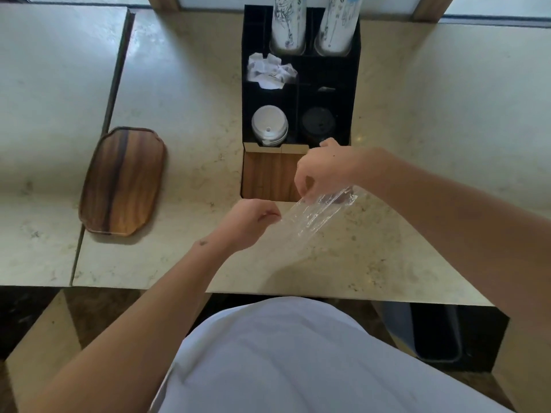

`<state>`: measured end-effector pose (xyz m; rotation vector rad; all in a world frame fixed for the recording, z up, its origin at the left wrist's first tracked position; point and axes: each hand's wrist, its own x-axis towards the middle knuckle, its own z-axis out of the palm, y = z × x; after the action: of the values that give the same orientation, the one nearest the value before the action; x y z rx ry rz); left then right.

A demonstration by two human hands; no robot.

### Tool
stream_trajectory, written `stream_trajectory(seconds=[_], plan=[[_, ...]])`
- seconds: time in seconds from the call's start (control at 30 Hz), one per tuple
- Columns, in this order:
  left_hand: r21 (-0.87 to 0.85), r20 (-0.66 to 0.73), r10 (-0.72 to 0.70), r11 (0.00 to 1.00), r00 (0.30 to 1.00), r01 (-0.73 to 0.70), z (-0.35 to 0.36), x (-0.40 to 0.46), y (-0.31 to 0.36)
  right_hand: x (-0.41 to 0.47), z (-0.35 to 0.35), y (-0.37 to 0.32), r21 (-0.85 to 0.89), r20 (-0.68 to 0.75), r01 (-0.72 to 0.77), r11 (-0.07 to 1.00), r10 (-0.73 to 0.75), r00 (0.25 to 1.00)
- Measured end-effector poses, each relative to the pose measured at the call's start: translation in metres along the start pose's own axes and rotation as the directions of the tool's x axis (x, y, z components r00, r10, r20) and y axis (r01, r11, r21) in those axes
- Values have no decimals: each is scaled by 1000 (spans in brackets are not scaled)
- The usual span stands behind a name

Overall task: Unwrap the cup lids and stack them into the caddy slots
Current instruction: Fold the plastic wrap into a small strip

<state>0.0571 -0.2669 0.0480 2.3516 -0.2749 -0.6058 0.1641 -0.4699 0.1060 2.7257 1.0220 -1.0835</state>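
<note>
A clear plastic wrapper (313,214) hangs stretched between both hands above the counter, in front of the black caddy (354,84). My left hand (250,219) pinches its lower left end. My right hand (322,171) pinches its upper right end. The wrapper looks empty. In the caddy's front left slot stands a stack of white lids (269,125). A stack of black lids (318,124) fills the front right slot.
Two sleeves of paper cups (289,22) stand in the caddy's back slots, with white packets (269,71) in a middle slot. A wooden tray (122,180) lies on the stone counter (432,114) to the left. A dark bin (432,332) sits below the counter edge at right.
</note>
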Motion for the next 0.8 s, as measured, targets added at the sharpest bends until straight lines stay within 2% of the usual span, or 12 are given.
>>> stream_trajectory(seconds=[0.1, 0.23, 0.4, 0.47, 0.53, 0.6, 0.7, 0.73, 0.8], plan=[[10, 41, -7, 1000, 999, 6, -3, -1, -4, 0, 10, 2, 66, 17, 16, 998, -17, 1000], [99, 88, -24, 995, 996, 15, -15, 3, -6, -4, 21, 8, 254, 21, -29, 967, 25, 999], [304, 245, -96, 953, 965, 18, -45, 22, 6, -8, 41, 13, 432, 73, -70, 899, 43, 996], [400, 256, -118, 917, 959, 6, -53, 31, 13, -6, 53, 14, 511, 62, -85, 855, 62, 996], [425, 154, -89, 905, 984, 15, -55, 38, 17, -5, 66, 17, 621, 31, -112, 776, 118, 992], [338, -6, -38, 940, 999, 38, -50, 40, 18, -5, 82, 20, 740, 10, -134, 659, 188, 982], [258, -230, 42, 966, 972, 19, -29, 34, 17, -4, 106, 20, 838, 12, -159, 522, 273, 962], [260, -284, 70, 966, 956, 7, -19, 29, 17, -4, 113, 19, 831, 6, -173, 528, 303, 953], [282, -316, 115, 959, 942, -23, 2, 19, 16, -1, 125, 17, 757, -7, -239, 608, 374, 928]])
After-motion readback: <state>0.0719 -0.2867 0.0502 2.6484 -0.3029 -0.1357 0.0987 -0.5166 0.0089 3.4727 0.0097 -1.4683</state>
